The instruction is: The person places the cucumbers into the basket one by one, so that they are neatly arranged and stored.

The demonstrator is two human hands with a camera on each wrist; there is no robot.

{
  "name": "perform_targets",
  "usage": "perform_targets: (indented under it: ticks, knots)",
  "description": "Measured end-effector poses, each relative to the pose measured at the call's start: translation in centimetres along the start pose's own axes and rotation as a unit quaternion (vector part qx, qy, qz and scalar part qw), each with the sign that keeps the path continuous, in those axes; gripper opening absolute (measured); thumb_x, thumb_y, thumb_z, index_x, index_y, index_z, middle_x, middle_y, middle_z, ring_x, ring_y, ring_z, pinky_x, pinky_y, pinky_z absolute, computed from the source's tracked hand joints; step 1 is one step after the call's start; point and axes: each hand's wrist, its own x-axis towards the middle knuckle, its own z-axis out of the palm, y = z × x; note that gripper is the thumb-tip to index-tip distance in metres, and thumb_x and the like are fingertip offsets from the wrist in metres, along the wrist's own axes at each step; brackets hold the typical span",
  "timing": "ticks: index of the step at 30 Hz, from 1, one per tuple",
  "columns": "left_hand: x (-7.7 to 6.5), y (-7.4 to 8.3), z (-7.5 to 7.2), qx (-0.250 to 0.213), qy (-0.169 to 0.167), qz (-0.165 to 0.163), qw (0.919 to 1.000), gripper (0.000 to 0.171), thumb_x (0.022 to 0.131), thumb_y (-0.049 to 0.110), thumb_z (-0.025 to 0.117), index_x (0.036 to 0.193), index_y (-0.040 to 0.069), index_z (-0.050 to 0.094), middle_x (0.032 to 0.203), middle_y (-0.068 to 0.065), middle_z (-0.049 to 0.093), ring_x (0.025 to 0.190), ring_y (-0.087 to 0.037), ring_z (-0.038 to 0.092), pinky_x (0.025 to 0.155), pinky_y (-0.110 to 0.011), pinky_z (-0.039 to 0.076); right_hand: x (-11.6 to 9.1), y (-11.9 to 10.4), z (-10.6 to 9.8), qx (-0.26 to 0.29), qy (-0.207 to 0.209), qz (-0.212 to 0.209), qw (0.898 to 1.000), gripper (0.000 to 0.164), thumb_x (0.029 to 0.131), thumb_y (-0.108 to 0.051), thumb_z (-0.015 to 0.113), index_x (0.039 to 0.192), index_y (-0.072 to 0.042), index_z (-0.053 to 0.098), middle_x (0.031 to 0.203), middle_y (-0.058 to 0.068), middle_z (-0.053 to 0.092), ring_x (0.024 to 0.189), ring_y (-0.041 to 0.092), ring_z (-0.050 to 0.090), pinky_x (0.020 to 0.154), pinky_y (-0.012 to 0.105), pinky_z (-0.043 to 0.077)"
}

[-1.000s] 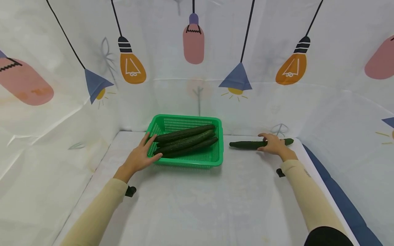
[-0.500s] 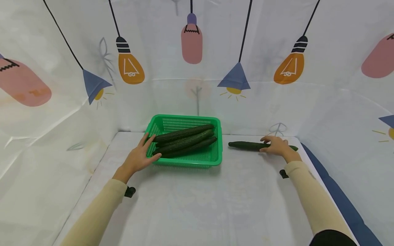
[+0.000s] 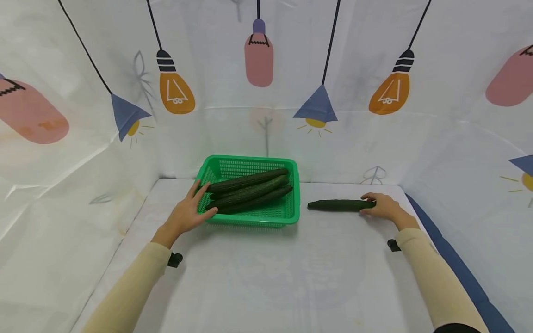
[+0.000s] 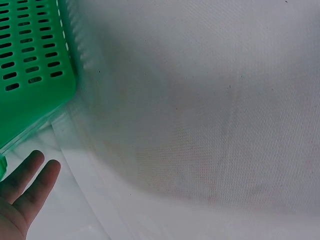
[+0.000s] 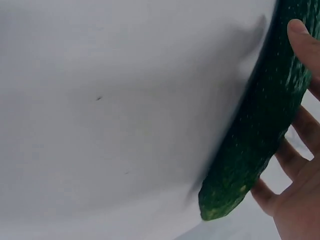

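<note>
At the left end of a green plastic basket [image 3: 296,196], my left hand [image 3: 188,213] touches the rim, fingers spread and fairly straight. Three long dark green cucumbers [image 3: 245,183] lie side by side inside. To the right of the basket, my right hand [image 3: 384,207] holds a single cucumber [image 3: 335,205] near its right end, which the hand covers in the head view. The right wrist view shows the thumb on one side of this cucumber [image 5: 255,125] and the other fingers along the opposite side. In the left wrist view, two fingertips show below the basket wall [image 4: 35,95].
Under everything is a white-covered table [image 3: 266,273], its back edge against a white cloth backdrop [image 3: 233,129] printed with lamps and bulbs. Blue fabric [image 3: 454,259] runs along the table's right side.
My right hand has moved to the right and nearer to me, onto the cucumber's right end. That cucumber has shifted slightly nearer too. My left hand stays at the basket.
</note>
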Motion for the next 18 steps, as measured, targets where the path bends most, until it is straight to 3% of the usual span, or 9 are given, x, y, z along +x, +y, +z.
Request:
perform_targets:
  ticks: [6,12,18]
  knots:
    - [0.0,0.0,0.0,0.000,0.004,-0.001,1.0000,0.093,0.094,0.067,0.058,0.167,0.028,0.016,0.174,-0.014,0.008,0.089,-0.039,0.071,0.066,-0.047,0.054,-0.7,1.0,0.5,0.037,0.031,0.009,0.999,0.074,0.088,-0.050,0.077,0.144,-0.005,0.055,0.138,0.029,0.060,0.129,0.054,0.050,0.092,0.078,0.034]
    - [-0.1,-0.1,0.1,-0.006,0.010,0.004,0.9999,0.093,0.094,0.067,0.060,0.167,0.025,0.019,0.173,-0.015,0.009,0.092,-0.042,0.071,0.064,-0.046,0.054,-1.0,2.0,1.2,0.065,0.049,0.013,0.997,0.068,0.090,-0.046,0.077,0.140,-0.004,0.059,0.138,0.029,0.060,0.128,0.054,0.049,0.095,0.081,0.029]
    - [-0.1,0.0,0.2,-0.002,0.012,0.004,0.9999,0.093,0.093,0.067,0.060,0.167,0.027,0.019,0.173,-0.014,0.010,0.093,-0.042,0.071,0.066,-0.048,0.055,-1.1,2.2,1.6,0.073,0.057,0.018,0.995,0.062,0.091,-0.044,0.075,0.135,-0.002,0.063,0.140,0.034,0.056,0.126,0.056,0.048,0.093,0.075,0.030]
